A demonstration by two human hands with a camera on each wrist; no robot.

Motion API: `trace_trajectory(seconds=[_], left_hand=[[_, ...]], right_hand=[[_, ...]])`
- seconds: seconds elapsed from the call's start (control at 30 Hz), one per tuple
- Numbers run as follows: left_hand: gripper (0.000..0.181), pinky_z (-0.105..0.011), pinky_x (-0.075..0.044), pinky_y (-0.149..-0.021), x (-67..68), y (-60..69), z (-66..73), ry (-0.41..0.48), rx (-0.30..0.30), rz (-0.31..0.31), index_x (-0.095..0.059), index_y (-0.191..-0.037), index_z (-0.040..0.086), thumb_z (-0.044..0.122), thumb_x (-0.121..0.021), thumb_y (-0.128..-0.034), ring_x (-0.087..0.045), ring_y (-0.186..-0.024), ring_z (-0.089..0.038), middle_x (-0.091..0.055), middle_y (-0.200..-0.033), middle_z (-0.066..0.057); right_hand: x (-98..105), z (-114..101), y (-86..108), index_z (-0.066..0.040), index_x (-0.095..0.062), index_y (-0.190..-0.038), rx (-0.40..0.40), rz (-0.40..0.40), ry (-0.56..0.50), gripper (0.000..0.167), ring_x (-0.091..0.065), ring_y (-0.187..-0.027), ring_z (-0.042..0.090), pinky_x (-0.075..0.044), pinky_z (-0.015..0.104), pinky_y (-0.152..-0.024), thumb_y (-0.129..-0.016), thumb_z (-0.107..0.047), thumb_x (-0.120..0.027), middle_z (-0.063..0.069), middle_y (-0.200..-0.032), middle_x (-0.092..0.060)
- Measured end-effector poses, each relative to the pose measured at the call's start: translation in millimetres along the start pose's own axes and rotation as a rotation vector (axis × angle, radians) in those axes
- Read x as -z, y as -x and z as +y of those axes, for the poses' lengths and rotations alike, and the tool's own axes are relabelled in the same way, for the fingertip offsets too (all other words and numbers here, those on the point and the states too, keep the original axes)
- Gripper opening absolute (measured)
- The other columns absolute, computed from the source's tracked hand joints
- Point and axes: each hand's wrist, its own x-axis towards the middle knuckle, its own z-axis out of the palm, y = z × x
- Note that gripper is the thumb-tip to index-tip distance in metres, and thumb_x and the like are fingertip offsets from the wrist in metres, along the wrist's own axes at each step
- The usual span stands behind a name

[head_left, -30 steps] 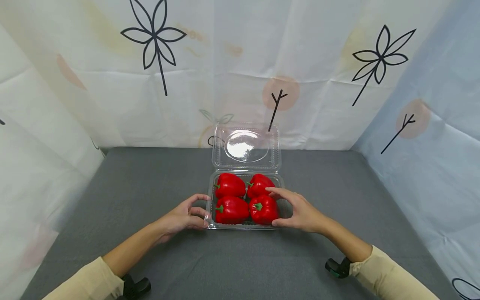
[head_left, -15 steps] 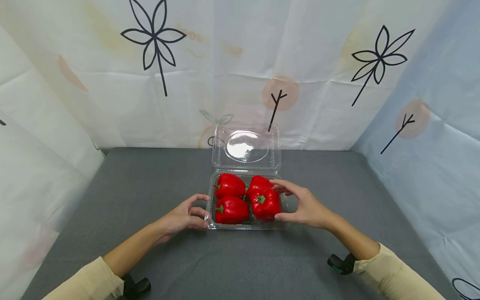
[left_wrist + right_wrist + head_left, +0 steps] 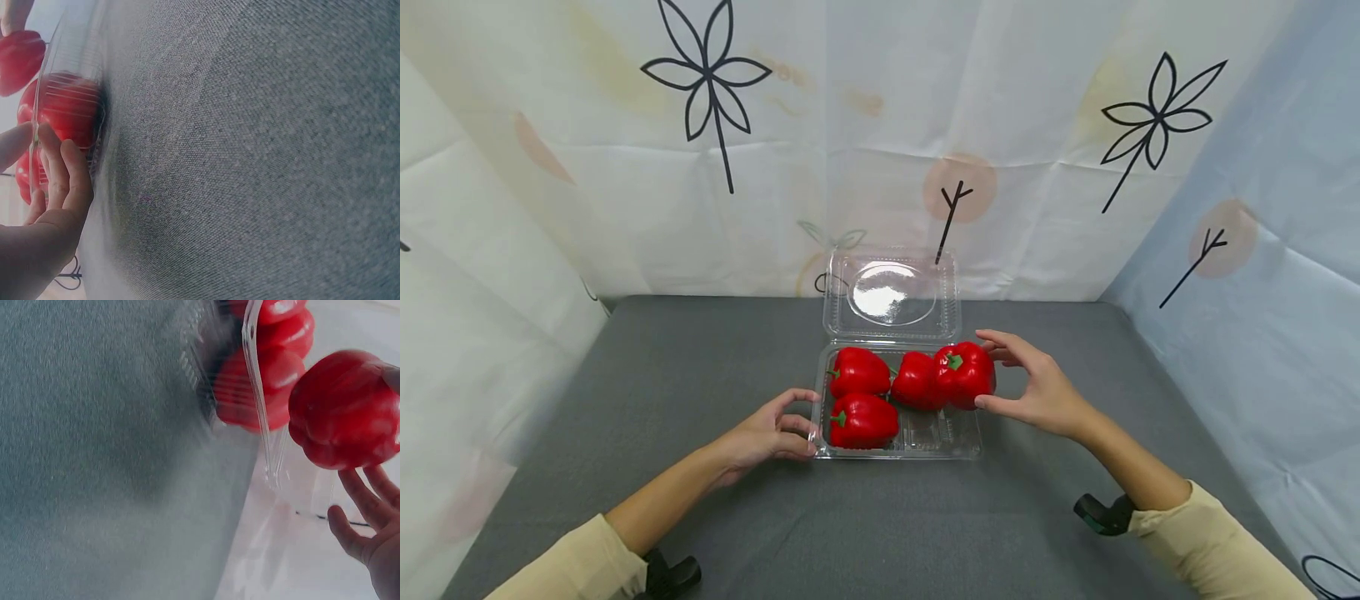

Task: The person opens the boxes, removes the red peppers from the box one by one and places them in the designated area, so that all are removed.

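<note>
A clear plastic clamshell box point(image 3: 925, 446) lies on the table with its lid point(image 3: 887, 292) raised at the back. Three red bell peppers sit inside: one back left point(image 3: 859, 372), one front left point(image 3: 863, 421) and one back right point(image 3: 917, 382). My left hand point(image 3: 778, 427) holds the box's left rim; the left wrist view shows its fingers point(image 3: 75, 178) against the outer wall. With thumb and fingers, my right hand point(image 3: 1037, 387) grips another red bell pepper point(image 3: 966, 375) above the box's right edge. In the right wrist view this pepper point(image 3: 347, 409) is off the table.
A grey cloth point(image 3: 700, 350) covers the table. Patterned white curtain point(image 3: 1037, 167) hangs behind and along both sides. The front right part of the box floor shows bare. Black straps point(image 3: 1105, 514) sit at both sleeve cuffs.
My right hand has lifted the front right bell pepper out of its place and carried it up and to the right. The left hand has stayed at the box's left rim.
</note>
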Motion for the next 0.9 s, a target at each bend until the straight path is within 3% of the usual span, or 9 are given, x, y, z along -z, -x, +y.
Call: trace_trajectory(seconds=[0.37,0.47,0.63,0.9], left_hand=[[0.069,-0.036,-0.055,-0.086,0.0,0.5,0.1,0.008,-0.005,-0.010,-0.031,-0.145,0.005,0.004,-0.070,-0.0880,-0.066,-0.090,-0.023,-0.066,-0.104,-0.012],[0.070,-0.036,-0.055,-0.086,-0.3,0.8,-0.2,0.014,-0.011,-0.013,-0.030,-0.145,0.005,0.004,-0.071,-0.0878,-0.066,-0.089,-0.023,-0.066,-0.103,-0.012],[0.070,-0.036,-0.055,-0.086,-0.5,0.9,-0.7,0.020,-0.016,-0.011,-0.030,-0.145,0.005,0.003,-0.071,-0.0874,-0.066,-0.089,-0.023,-0.067,-0.103,-0.012],[0.069,-0.037,-0.055,-0.087,-0.2,0.9,-1.1,0.011,-0.019,-0.011,-0.031,-0.145,0.004,0.003,-0.070,-0.0879,-0.066,-0.089,-0.023,-0.067,-0.105,-0.013]], right_hand=[[9.1,24.8,5.7,-0.007,-0.049,-0.142,-0.076,0.186,0.071,0.077,-0.062,-0.105,0.032,-0.046,0.019,-0.084,-0.073,-0.008,-0.085,0.016,-0.123,-0.062],[10.5,32.3,7.0,-0.004,-0.049,-0.141,-0.093,0.251,0.086,0.077,-0.060,-0.107,0.034,-0.044,0.018,-0.084,-0.073,-0.006,-0.084,0.019,-0.124,-0.061],[13.4,43.8,9.8,-0.003,-0.047,-0.142,-0.151,0.334,0.109,0.075,-0.057,-0.111,0.036,-0.046,0.028,-0.083,-0.076,-0.005,-0.082,0.022,-0.125,-0.060],[16.7,65.7,17.1,-0.001,-0.046,-0.141,-0.245,0.464,0.138,0.073,-0.056,-0.110,0.039,-0.040,0.014,-0.080,-0.078,-0.009,-0.081,0.023,-0.127,-0.058]])
